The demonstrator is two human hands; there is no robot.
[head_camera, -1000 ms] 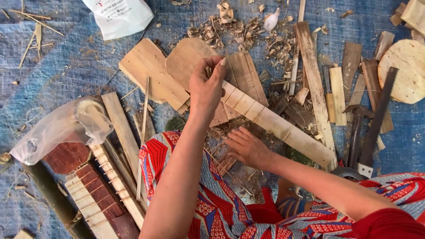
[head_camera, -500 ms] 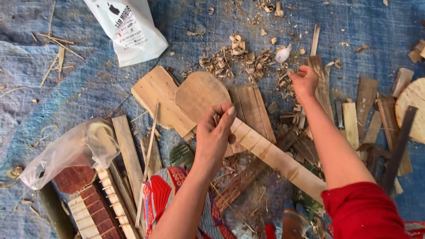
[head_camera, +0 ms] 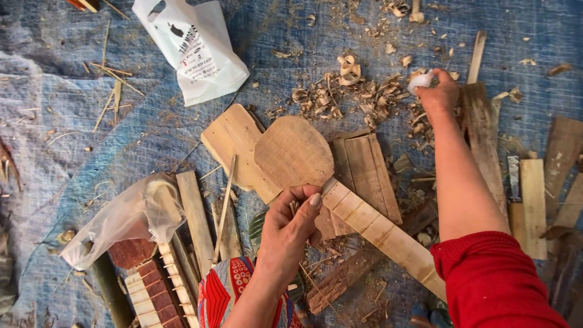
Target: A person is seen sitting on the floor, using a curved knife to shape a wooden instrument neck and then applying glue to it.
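The right hand [head_camera: 438,92] has reached out past the shavings [head_camera: 340,91] and closed on a small white lump [head_camera: 420,81]; the left hand [head_camera: 290,228] now pinches the wooden neck [head_camera: 376,228] on the tarp [head_camera: 121,133].

The left hand [head_camera: 291,228] is held low at the centre, back toward the camera, with the fingers curled inward and the thumb pressed forward in a pinching grip. The left forearm is bare. The right arm, sleeved in red to the elbow, is stretched far forward, and the right hand [head_camera: 438,94] is closed in a loose fist.
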